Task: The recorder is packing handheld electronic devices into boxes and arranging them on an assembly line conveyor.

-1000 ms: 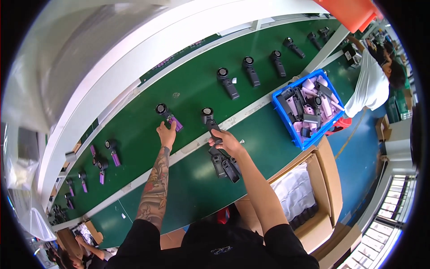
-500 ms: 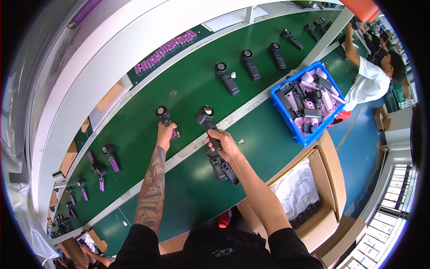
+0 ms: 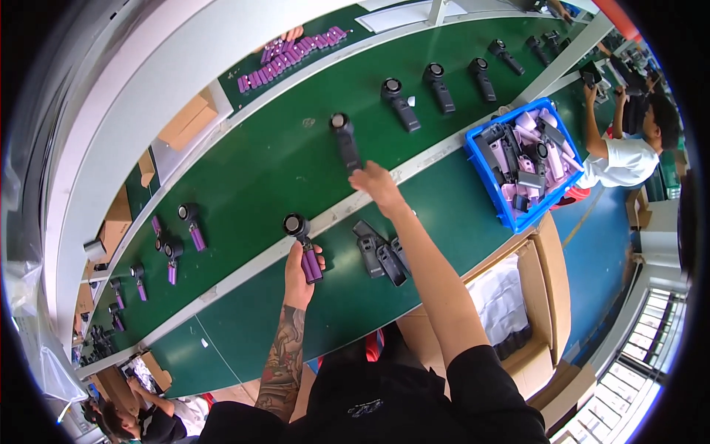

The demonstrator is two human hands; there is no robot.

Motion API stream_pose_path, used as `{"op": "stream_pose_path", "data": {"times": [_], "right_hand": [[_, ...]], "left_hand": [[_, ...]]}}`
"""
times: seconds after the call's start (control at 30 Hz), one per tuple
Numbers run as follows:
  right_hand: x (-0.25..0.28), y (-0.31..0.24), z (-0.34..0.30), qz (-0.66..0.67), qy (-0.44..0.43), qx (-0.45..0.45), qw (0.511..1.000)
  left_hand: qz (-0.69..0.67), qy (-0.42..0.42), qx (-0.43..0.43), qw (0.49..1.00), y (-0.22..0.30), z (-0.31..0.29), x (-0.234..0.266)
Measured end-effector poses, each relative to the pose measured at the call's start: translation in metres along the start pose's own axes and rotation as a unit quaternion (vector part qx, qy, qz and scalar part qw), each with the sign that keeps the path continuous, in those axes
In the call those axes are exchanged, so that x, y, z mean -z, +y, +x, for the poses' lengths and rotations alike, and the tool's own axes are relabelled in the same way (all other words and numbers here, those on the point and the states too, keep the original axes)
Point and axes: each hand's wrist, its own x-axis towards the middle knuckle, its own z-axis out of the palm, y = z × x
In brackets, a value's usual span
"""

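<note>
My left hand (image 3: 299, 277) is closed round a handheld fan (image 3: 297, 226) with a black round head; its handle is uncovered and shows purple battery cells. It is held over the near bench, close to the pale rail. My right hand (image 3: 379, 189) reaches across that rail, its fingers closed at the lower end of a black handheld fan (image 3: 344, 140) on the green belt. The fingertips are partly hidden, so how firm the hold is does not show. Between my forearms, several black handle covers (image 3: 386, 260) lie in a loose pile on the bench.
Black fans (image 3: 438, 87) line the belt's far right; fans with purple cells (image 3: 194, 228) stand to the left. A blue crate (image 3: 488, 185) of pink and black parts sits at the right, above an open carton (image 3: 543, 296). Purple cells (image 3: 292, 59) lie on a shelf. Co-workers are at both sides.
My right hand has carried the black fan forward and set it on the belt. My left hand has brought the purple-celled fan back over the near bench. A hand now shows by the shelf cells.
</note>
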Motion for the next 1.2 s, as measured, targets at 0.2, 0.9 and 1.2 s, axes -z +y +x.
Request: {"op": "stream_pose_path", "data": {"times": [0.2, 0.9, 1.2], "right_hand": [[0.061, -0.006, -0.113, -0.423, 0.073, -0.042, 0.902], [-0.011, -0.052, -0.251, -0.102, 0.038, -0.051, 0.993], [-0.059, -0.083, -0.288, -0.465, 0.077, 0.279, 0.836]], "left_hand": [[0.073, -0.028, -0.039, 0.996, 0.0, -0.021, 0.009], [-0.106, -0.121, -0.061, 0.985, -0.027, -0.102, -0.074], [-0.124, -0.196, -0.092, 0.968, -0.023, -0.136, -0.113]]}}
